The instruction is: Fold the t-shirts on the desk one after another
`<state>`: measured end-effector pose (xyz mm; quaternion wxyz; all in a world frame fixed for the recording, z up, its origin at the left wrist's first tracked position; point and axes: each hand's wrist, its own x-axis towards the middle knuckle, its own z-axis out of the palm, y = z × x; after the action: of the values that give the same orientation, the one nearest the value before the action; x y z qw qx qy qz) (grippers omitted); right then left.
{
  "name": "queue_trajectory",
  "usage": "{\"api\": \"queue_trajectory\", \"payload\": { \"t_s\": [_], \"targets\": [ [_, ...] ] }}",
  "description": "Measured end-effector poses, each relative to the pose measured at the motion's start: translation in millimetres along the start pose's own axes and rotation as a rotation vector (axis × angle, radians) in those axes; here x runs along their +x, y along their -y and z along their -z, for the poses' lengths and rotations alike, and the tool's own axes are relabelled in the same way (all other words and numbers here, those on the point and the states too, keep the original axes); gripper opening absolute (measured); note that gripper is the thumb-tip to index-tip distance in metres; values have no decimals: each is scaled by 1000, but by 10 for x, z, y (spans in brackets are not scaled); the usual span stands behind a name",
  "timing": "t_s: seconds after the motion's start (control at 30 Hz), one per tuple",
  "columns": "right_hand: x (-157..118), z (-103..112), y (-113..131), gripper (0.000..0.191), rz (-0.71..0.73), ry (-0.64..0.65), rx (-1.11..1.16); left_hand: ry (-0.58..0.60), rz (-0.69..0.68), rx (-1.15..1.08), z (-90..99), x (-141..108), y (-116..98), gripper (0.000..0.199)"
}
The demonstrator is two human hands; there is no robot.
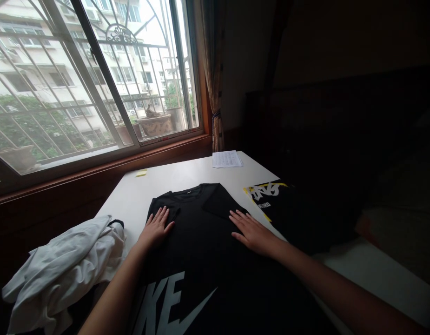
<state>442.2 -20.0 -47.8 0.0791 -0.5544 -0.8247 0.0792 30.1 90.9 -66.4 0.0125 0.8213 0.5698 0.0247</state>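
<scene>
A black T-shirt (197, 232) lies spread on a white table (180, 173), its neckline toward the far side and its sleeves turned in over the body. White letters and a swoosh are printed on the black cloth nearest me; whether that part belongs to the same shirt I cannot tell. My left hand (156, 227) rests flat on the left sleeve, fingers spread. Flat on the right side, by the other sleeve, lies my right hand (251, 231), its fingers stretched out. Neither hand grips the cloth.
Crumpled white clothing (71, 265) hangs at the table's left edge. A black garment with yellow and white print (267, 193) lies to the right. Papers (227, 159) and a yellow slip (141, 172) are at the far end, below a barred window (96, 83) and a curtain (215, 79).
</scene>
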Motion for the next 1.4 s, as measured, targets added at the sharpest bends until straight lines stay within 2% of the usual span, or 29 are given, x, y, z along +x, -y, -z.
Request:
{"api": "queue_trajectory", "payload": {
  "t_s": [0.13,0.37,0.53,0.63,0.7,0.8,0.87,0.97,1.1,1.2,1.33,1.4],
  "targets": [
    [67,-44,-28,71,21,-26,10,-5,10,5,-3,41,43,75],
    [487,12,-158,65,64,-18,7,-3,88,-1,-5,127,133,74],
    [722,153,-142,40,-7,-79,-13,-15,162,-15,-1,161,149,75],
    [731,184,-117,34,-42,-106,-21,-66,171,-20,18,150,157,73],
    [671,187,-119,33,-69,-121,-27,-142,137,-18,36,104,156,68],
    [488,187,-176,33,-108,-140,-37,-236,17,-9,41,-71,134,62],
    [315,194,-251,41,-147,-146,-46,-224,-85,-7,11,-268,113,60],
    [25,231,-386,56,-257,-129,-79,-142,-197,-22,-75,-620,96,56],
    [-301,326,-516,62,-422,33,-13,-146,-253,-26,-169,-937,111,57],
    [-448,387,-553,57,-461,144,172,-185,-254,8,-188,-974,110,57],
    [-563,455,-540,33,-418,224,334,-191,-221,36,-195,-927,90,57],
    [-626,509,-518,27,-403,263,372,-182,-215,36,-199,-919,85,57]
  ]
}}
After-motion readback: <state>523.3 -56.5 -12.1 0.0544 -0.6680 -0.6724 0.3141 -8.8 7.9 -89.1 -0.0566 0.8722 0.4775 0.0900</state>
